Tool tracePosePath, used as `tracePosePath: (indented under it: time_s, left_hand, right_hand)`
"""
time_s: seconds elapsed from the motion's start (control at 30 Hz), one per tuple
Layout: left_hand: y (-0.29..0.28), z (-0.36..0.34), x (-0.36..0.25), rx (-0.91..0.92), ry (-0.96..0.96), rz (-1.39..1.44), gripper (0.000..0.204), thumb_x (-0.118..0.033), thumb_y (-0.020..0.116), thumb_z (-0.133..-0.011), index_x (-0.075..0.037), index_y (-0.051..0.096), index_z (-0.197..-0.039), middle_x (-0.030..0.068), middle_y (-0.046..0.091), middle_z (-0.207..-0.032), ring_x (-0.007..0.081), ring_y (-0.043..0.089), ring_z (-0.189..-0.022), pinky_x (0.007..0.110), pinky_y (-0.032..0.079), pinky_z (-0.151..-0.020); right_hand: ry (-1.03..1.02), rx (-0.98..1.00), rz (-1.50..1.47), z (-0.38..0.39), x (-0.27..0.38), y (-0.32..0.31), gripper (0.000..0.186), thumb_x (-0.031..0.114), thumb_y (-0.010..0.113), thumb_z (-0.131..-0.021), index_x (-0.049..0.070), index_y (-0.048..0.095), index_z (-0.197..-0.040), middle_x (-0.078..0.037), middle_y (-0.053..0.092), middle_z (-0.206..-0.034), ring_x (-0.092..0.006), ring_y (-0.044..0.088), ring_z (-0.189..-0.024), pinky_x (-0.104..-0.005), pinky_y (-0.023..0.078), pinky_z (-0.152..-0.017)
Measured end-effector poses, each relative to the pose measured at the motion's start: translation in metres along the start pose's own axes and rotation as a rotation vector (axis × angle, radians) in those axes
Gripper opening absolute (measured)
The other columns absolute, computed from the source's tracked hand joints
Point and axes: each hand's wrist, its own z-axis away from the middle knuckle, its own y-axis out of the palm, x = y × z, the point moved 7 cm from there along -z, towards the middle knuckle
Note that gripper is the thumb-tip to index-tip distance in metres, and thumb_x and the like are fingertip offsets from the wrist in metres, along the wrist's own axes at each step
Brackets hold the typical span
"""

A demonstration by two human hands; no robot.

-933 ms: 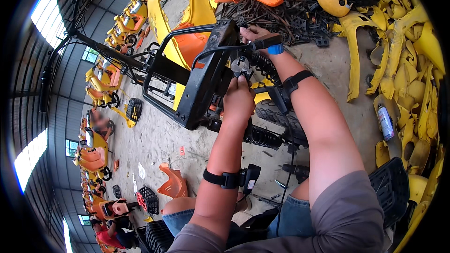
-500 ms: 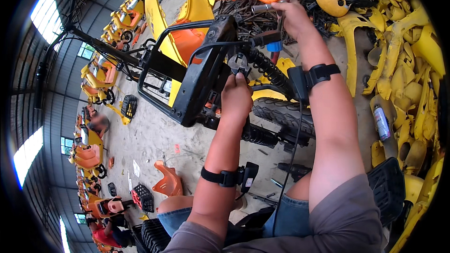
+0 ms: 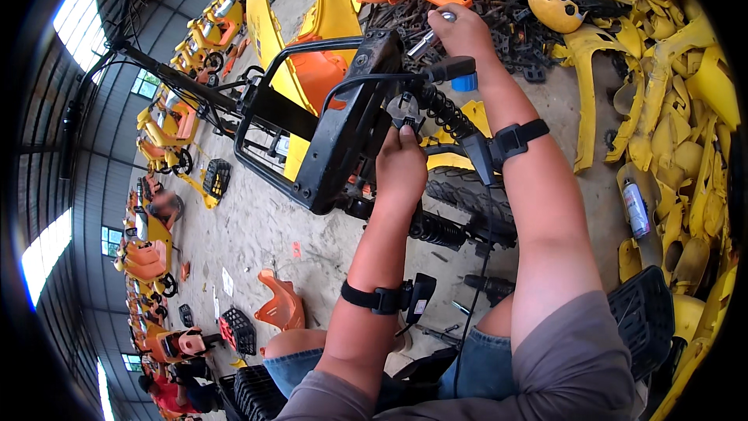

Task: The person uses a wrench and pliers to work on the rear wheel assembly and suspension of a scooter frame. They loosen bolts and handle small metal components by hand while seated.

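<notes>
Head view: your left hand (image 3: 401, 164) is curled closed around a grey-headed tool (image 3: 406, 107), thumb on top, just beside the black metal frame (image 3: 340, 140). Your right hand (image 3: 466, 33), fingers bent inward, grips a silver cylindrical tool (image 3: 421, 46), held slanting near the frame's upper end. A coil-spring shock absorber (image 3: 442, 114) sits between your two hands.

Can't see mid-length of silver socket tool (image 3: 422, 47), covered by right hand (image 3: 470, 35). Can't identify dark piece (image 3: 408, 121) in left hand (image 3: 401, 164), mostly covered. Can't trace full tyre (image 3: 460, 195), partly behind right forearm (image 3: 538, 203). Can't resolve red-shirted co-worker (image 3: 166, 395) in detail; too small. Can't bound yellow panel heap (image 3: 707, 78), cropped right.
</notes>
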Motion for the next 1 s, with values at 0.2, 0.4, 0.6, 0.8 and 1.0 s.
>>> tracePosePath:
  time_s: [0.2, 0.4, 0.6, 0.8, 1.0]
  left_hand:
    - [0.002, 0.005, -0.004, -0.011, -0.011, 0.024, 0.031, -0.026, 0.04, -0.105, -0.006, 0.047, -0.082, 0.0004, 0.044, -0.057, 0.0118, 0.041, -0.042, 0.029, 0.032, -0.04]
    - [-0.001, 0.008, -0.007, -0.014, 0.003, -0.045, 0.03, -0.028, 0.041, -0.105, -0.006, 0.049, -0.086, 0.0018, 0.047, -0.06, 0.0125, 0.043, -0.044, 0.029, 0.034, -0.042]
    - [-0.014, 0.006, -0.022, -0.031, 0.149, -0.534, 0.033, -0.035, 0.042, -0.104, -0.004, 0.053, -0.105, 0.0151, 0.058, -0.085, 0.0301, 0.057, -0.074, 0.041, 0.045, -0.07]
    - [-0.02, 0.007, -0.027, -0.071, 0.402, -0.719, 0.033, -0.037, 0.042, -0.103, -0.007, 0.055, -0.109, 0.0172, 0.064, -0.082, 0.0372, 0.064, -0.084, 0.045, 0.047, -0.079]
    - [-0.018, 0.004, -0.021, -0.09, 0.268, -0.563, 0.035, -0.036, 0.044, -0.103, -0.004, 0.058, -0.103, 0.0151, 0.064, -0.08, 0.0315, 0.064, -0.079, 0.042, 0.048, -0.075]
  right_hand:
    - [-0.025, 0.207, 0.175, 0.006, 0.016, -0.003, 0.039, 0.041, 0.064, -0.083, 0.011, 0.072, -0.107, -0.01, 0.072, -0.08, -0.0259, 0.071, -0.078, -0.0366, 0.054, -0.074]
    - [-0.105, 0.219, 0.406, 0.003, 0.029, 0.001, 0.039, 0.04, 0.062, -0.084, 0.011, 0.072, -0.108, -0.017, 0.071, -0.101, -0.0312, 0.068, -0.096, -0.0415, 0.053, -0.085]
    - [-0.044, 0.244, 0.464, -0.001, 0.021, 0.006, 0.039, 0.038, 0.06, -0.086, 0.007, 0.071, -0.107, -0.019, 0.07, -0.104, -0.034, 0.067, -0.1, -0.0434, 0.052, -0.087]
    - [0.088, 0.357, 0.572, 0.005, 0.016, 0.007, 0.045, 0.04, 0.055, -0.089, 0.004, 0.069, -0.113, -0.02, 0.068, -0.117, -0.0337, 0.064, -0.112, -0.0461, 0.05, -0.094]
    - [-0.012, 0.324, 0.1, 0.001, 0.002, 0.017, 0.046, 0.041, 0.061, -0.087, 0.003, 0.064, -0.112, -0.019, 0.071, -0.099, -0.031, 0.069, -0.093, -0.0429, 0.052, -0.083]
